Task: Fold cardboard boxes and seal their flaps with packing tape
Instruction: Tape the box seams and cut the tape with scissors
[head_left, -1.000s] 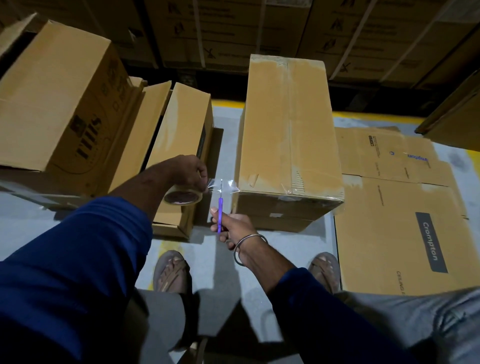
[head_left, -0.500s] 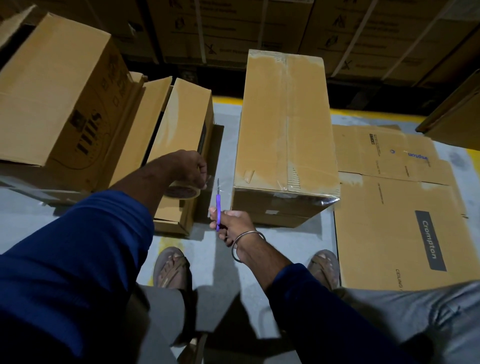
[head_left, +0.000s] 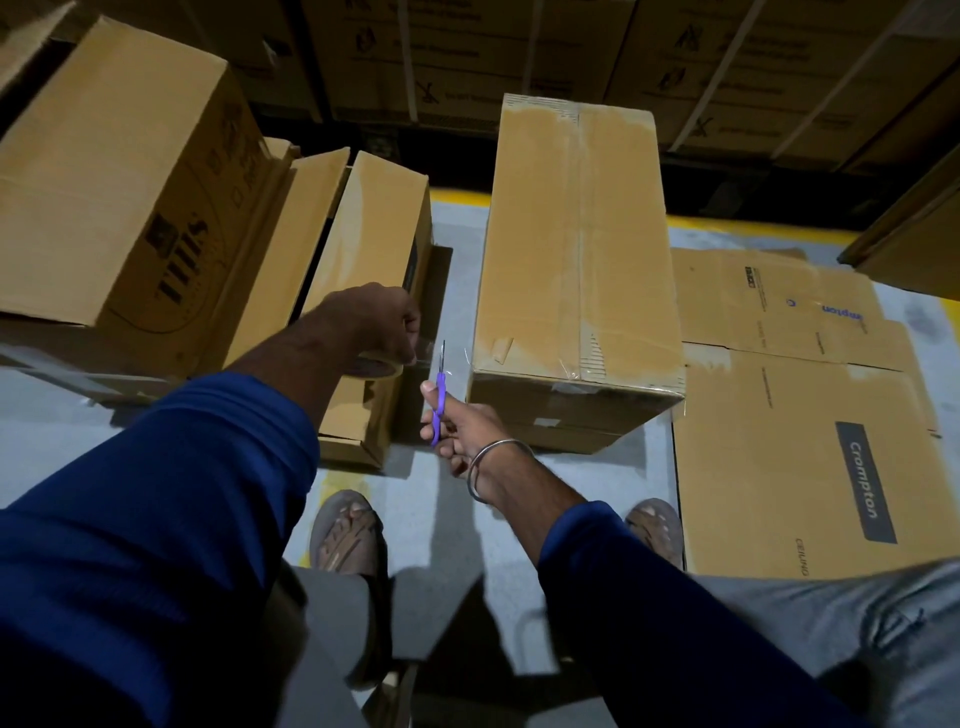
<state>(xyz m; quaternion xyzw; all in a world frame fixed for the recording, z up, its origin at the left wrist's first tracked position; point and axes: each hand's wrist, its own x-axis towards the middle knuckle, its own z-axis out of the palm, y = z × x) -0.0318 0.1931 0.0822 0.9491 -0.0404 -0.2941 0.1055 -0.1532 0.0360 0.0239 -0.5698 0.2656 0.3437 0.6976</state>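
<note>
Tape now cut: your left hand (head_left: 384, 325) grips the tape roll (head_left: 375, 366), your right hand (head_left: 462, 434) clamps the purple scissors (head_left: 439, 402) just beside the sealed box (head_left: 576, 249) on the floor's (head_left: 457, 234) yellow-lined far edge.

Left arm reaches forward from lower left, blue sleeve pushed up to mid-forearm, forearm bare. Left hand (head_left: 376, 325) seen from the back, knuckles up, fingers curled down around a tape roll (head_left: 375, 366) held beneath the palm

Right arm comes in from lower right, blue sleeve ending short of the wrist, a metal bangle (head_left: 493, 467) loose around the wrist. Right hand (head_left: 462, 434) sits lower and nearer than the left, fingers curled round the purple handles of scissors (head_left: 439, 400), blades pointing up and away

Hands near each other, not touching. Both feet in sandals visible below, legs in grey trousers
</note>
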